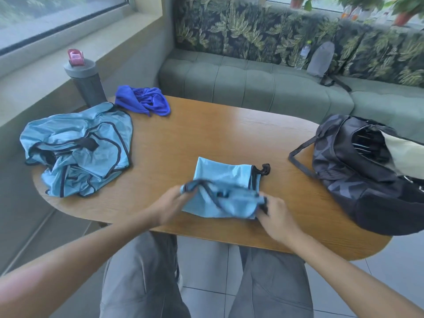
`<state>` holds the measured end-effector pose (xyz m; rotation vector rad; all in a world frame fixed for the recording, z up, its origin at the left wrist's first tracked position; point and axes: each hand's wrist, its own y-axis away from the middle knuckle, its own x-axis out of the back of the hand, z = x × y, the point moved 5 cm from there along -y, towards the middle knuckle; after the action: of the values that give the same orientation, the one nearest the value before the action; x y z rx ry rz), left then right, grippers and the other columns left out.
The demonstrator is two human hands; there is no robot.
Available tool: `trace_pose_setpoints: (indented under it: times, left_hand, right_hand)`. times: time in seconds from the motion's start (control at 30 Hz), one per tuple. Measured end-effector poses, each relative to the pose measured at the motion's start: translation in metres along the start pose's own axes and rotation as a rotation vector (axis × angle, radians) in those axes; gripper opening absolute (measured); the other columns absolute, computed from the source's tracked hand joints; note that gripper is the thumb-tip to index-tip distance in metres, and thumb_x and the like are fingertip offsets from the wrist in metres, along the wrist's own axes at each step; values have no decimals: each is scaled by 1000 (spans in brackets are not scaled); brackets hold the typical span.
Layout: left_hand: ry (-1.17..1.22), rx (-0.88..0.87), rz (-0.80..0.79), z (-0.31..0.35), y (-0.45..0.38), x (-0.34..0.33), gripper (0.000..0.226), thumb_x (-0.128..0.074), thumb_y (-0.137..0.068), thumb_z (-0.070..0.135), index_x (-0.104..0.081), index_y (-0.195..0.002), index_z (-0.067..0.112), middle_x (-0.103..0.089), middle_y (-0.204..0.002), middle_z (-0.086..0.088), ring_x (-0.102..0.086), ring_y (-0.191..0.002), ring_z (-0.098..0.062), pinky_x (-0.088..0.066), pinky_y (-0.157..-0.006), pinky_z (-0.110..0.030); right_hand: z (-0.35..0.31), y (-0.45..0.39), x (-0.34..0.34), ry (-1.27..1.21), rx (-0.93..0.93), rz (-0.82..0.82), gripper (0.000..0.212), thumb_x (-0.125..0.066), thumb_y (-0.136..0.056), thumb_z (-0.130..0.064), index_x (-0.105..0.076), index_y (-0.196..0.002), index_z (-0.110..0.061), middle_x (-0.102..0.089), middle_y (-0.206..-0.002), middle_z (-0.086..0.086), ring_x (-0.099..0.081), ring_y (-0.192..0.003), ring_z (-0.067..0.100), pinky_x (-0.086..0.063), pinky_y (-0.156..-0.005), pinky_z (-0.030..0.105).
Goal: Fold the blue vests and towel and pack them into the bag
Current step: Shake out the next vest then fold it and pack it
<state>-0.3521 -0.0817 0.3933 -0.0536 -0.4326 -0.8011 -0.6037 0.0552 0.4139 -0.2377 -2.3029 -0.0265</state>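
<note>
From my feed I see the left hand (176, 200) pinching the near-left corner of a light blue vest (220, 180) that lies partly folded on the wooden table (206, 134), close to its near edge; its fingers are curled round the dark-trimmed edge and lift it a little off the surface. My right hand (273, 214) grips the opposite end of that same folded edge, fingers closed on the cloth and its black trim. The far half of the vest lies flat on the table, with a black loop sticking out at its right side. Well to the left sits a crumpled heap of more light blue vests (78, 148), unfolded, black piping showing in tangles. Just beyond that heap, at the table's far-left corner, the deep blue towel (144, 101) lies bunched up. The dark patterned bag (367, 177) rests on the right end of the table, its mouth open toward me; inside I can make out a pale lining and some dark ribbed shapes, but I cannot tell what they are. A grey bottle (86, 81) with a pink-capped lid stands behind the heap, beside the window ledge.
</note>
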Motion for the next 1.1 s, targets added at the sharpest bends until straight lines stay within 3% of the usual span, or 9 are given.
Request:
trace_pose_setpoints:
  times: [0.07,0.2,0.33,0.47,0.57,0.67,0.8,0.97,1.1]
  left_hand:
    - [170,256,45,-2,-26,6,45,-47,-103,53,-70,-99,14,-70,-94,-2,-67,-86,-21,-56,-81,-45]
    - [72,464,158,-11,-56,14,46,-51,-101,50,-70,-93,9,-68,-88,-10,-69,-77,-25,-63,-73,-45]
    - [-205,384,234,-9,-55,8,33,-63,-93,49,-66,-91,15,-71,-86,-1,-69,-80,-23,-55,-65,-41]
    - [-494,225,390,7,-49,-1,22,-43,-107,36,-39,-101,16,-61,-73,-7,-59,-64,-30,-39,-50,-38]
    - [-654,89,428,21,-53,-6,17,-36,-110,35,-33,-108,18,-55,-61,-6,-51,-48,-27,-32,-42,-32]
    - [-534,56,448,27,-69,-2,16,-37,-109,33,-33,-105,18,-57,-63,-9,-55,-51,-31,-36,-43,-35]
    - [-535,167,389,15,-92,-2,14,-34,-110,32,-32,-104,19,-60,-71,-11,-58,-64,-33,-39,-51,-38]
    - [-783,231,375,5,-99,-11,11,-40,-108,23,-32,-102,19,-56,-66,-5,-47,-53,-24,-32,-46,-33]
    - [-779,265,385,6,-92,-8,15,-47,-104,27,-41,-111,15,-52,-70,-2,-53,-64,-31,-37,-55,-36]
  right_hand:
    - [5,-27,3,-64,-218,41,11,-62,-99,-30,-66,-89,-28,-71,-78,-2,-63,-68,11,-46,-59,24]
    - [29,-46,-1,-209,-489,124,29,-63,-96,-42,-69,-89,-14,-75,-87,7,-72,-81,25,-59,-75,46]
    - [28,-43,-6,-257,-509,177,21,-68,-95,-39,-68,-94,-17,-75,-91,0,-72,-86,20,-59,-80,44]
    - [13,-42,-8,-388,-402,157,22,-76,-88,-26,-62,-104,-23,-74,-97,-10,-70,-89,7,-59,-82,34]
    - [-3,-48,-3,-254,-234,195,18,-66,-97,-25,-54,-111,-24,-68,-103,-10,-65,-92,9,-51,-76,27]
    - [-5,-58,-1,-34,-192,237,21,-53,-104,-27,-45,-122,-20,-60,-109,-5,-56,-92,14,-36,-65,14]
    - [12,-68,-5,58,-291,265,26,-53,-103,-23,-40,-125,-18,-57,-114,0,-55,-97,20,-40,-70,32]
    - [21,-69,-4,140,-359,368,36,-62,-99,-30,-41,-126,-20,-66,-109,5,-62,-93,27,-51,-71,39]
    - [22,-66,-2,167,-359,337,41,-62,-98,-39,-41,-130,-26,-66,-104,4,-62,-88,26,-51,-67,40]
